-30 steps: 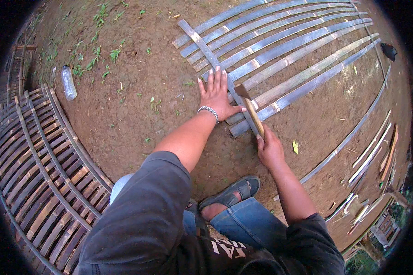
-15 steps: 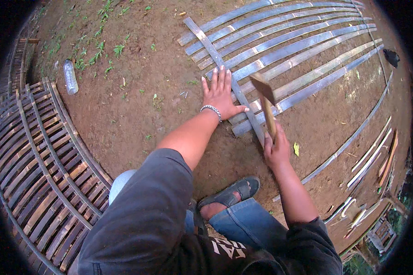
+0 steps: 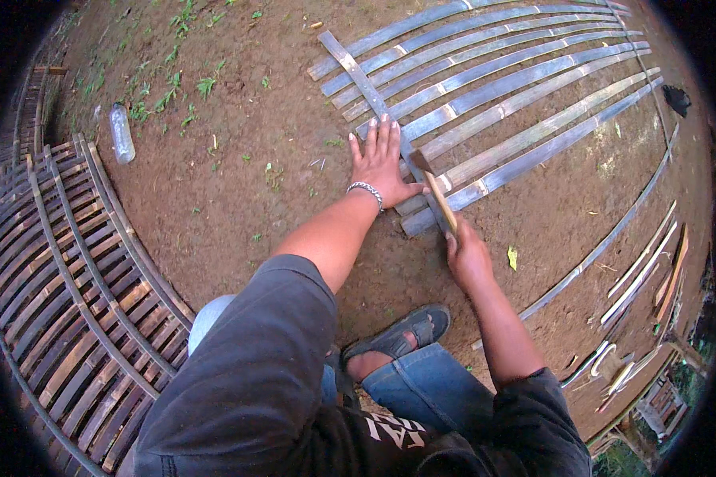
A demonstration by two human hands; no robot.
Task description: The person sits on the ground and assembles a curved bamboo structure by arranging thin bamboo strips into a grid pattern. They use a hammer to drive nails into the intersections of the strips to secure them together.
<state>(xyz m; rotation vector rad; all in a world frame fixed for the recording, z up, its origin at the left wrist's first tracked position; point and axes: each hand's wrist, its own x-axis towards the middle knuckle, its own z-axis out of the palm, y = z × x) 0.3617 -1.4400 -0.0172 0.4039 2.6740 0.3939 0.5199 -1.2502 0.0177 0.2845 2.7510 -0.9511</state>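
My left hand [image 3: 382,168], with a chain bracelet at the wrist, lies with fingers spread over a narrow bamboo cross strip [image 3: 358,75]. This strip runs across the near ends of several long split-bamboo slats [image 3: 525,119] laid side by side on the ground. My right hand [image 3: 468,253] grips the wooden handle of a hammer [image 3: 441,199]. Its dark head is down at the cross strip, just right of my left thumb; whether it touches cannot be made out. Any nail there is hidden or too small to see.
A finished-looking bamboo slat panel [image 3: 79,294] stands at the left. On the bare soil lie a clear plastic bottle [image 3: 122,133], a long bamboo strip [image 3: 605,246], thin split pieces [image 3: 644,262] and a black object [image 3: 677,100]. My sandalled foot [image 3: 398,338] is close below.
The hammer has come down and to the left, from above the slats to the cross strip, with my right hand following. My left hand has stayed in place.
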